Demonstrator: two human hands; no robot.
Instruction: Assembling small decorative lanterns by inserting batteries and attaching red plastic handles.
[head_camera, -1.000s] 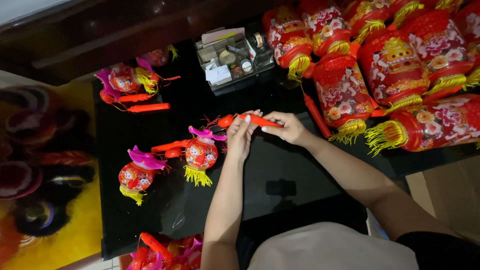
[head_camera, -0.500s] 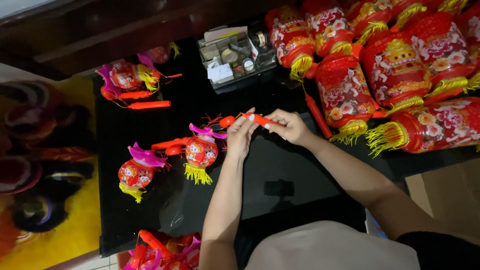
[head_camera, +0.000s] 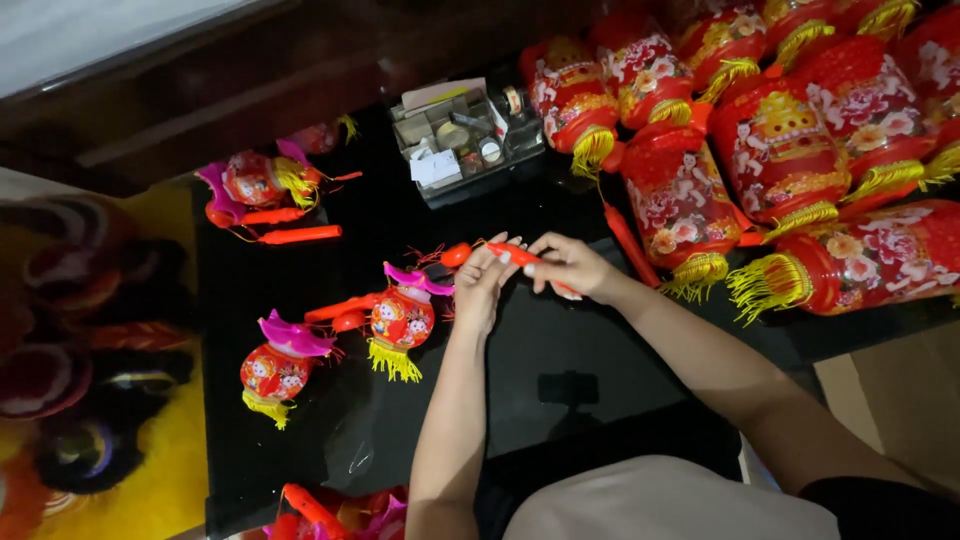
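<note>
**A:** What are your hands on?

**B:** Your left hand (head_camera: 483, 283) and right hand (head_camera: 566, 267) both close their fingers on one orange stick handle (head_camera: 520, 258), held just above the black table (head_camera: 600, 380) near its middle. The handle's round end points toward nine o'clock; its other end is hidden inside your right palm.

**A:** How many small lanterns do you count?

**B:** Three clear ones. One small lantern with a pink top (head_camera: 401, 315) lies just at nine o'clock of your left hand, a second small lantern (head_camera: 274, 368) lies farther out toward eight o'clock, and a third small lantern (head_camera: 258, 182) sits at ten o'clock, near the table's far edge. Two loose orange handles (head_camera: 300, 235) lie beside that third one.

**A:** And the big ones?

**B:** A pile of large red lanterns (head_camera: 780, 150) with yellow tassels fills one to three o'clock. You can count about eight, but they overlap and the frame cuts several off, so the number isn't sure.

**A:** Anything else?

**B:** One clear compartment box (head_camera: 465, 140) at twelve o'clock; its small contents are too tiny to tell. At seven o'clock more orange and pink parts (head_camera: 330, 512) are cut off by the bottom edge. The dark round shapes (head_camera: 70, 330) on the yellow surface at nine o'clock are blurred.
</note>
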